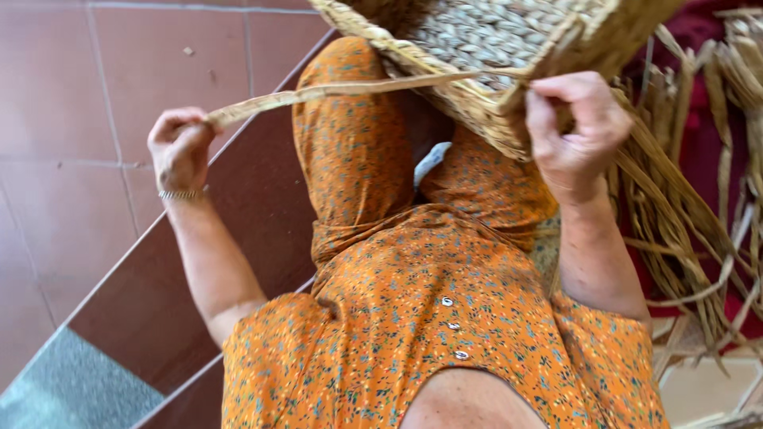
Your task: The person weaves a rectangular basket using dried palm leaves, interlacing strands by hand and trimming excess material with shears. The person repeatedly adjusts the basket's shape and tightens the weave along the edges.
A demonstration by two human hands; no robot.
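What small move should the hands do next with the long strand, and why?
Probably draw the strand a little further with the left hand to snug it. It runs almost straight from that hand to the rim of the woven basket, where the right hand pinches the weave, so the basket looks braced for the pull.

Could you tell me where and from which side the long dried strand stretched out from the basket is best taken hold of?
Probably at its free end, where the left hand pinches it. The strand is flat and pulled taut from the woven basket, which the right hand steadies. Coming from the person's left, across its flat faces, suits it.
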